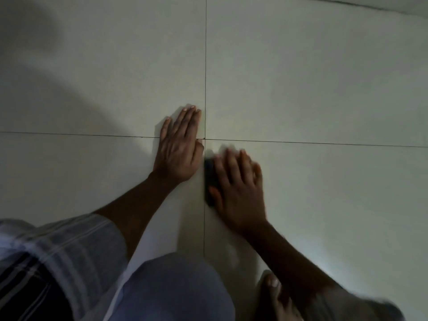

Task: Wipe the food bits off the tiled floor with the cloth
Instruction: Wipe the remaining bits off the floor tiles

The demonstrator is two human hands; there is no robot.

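The tiled floor (pixel 301 77) fills the frame. At centre, the left hand (pixel 179 147) lies flat, fingers straight, bracing on the tile. Lower right of it, the blurred right hand (pixel 238 188) presses the dark cloth (pixel 209 181) beside the grout line (pixel 205 66), fingers spread. Risk: specks at the grout crossing (pixel 203 138) may lodge in the joint if the cloth skims over it

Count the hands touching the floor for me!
2. The left hand lies flat across the tile line; the right hand presses the dark cloth beside it.
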